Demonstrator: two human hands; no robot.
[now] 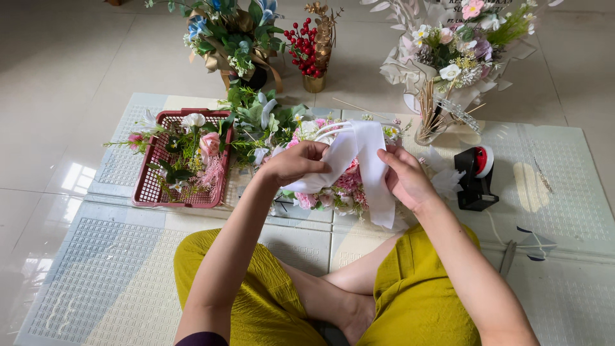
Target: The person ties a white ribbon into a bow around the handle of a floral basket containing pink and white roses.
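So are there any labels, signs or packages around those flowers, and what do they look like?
Card: white, with dark print, tucked into the top of the white-wrapped bouquet at upper right, partly cut off by the frame.
Tape dispenser: black, with a red and white roll, right of the hands.
No screens.

Satiny white cloth ribbon, perforated red plastic basket, glossy tiled floor.

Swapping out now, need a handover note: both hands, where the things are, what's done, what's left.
Left hand: pinching the white ribbon at its folded loops.
Right hand: holding the same ribbon from the other side; a tail hangs down.
Pink flower arrangement lies on the mat under the hands; red basket of flowers to the left, tape dispenser to the right.
Done: ribbon looped.
Left: the loops are not visibly tied or attached.
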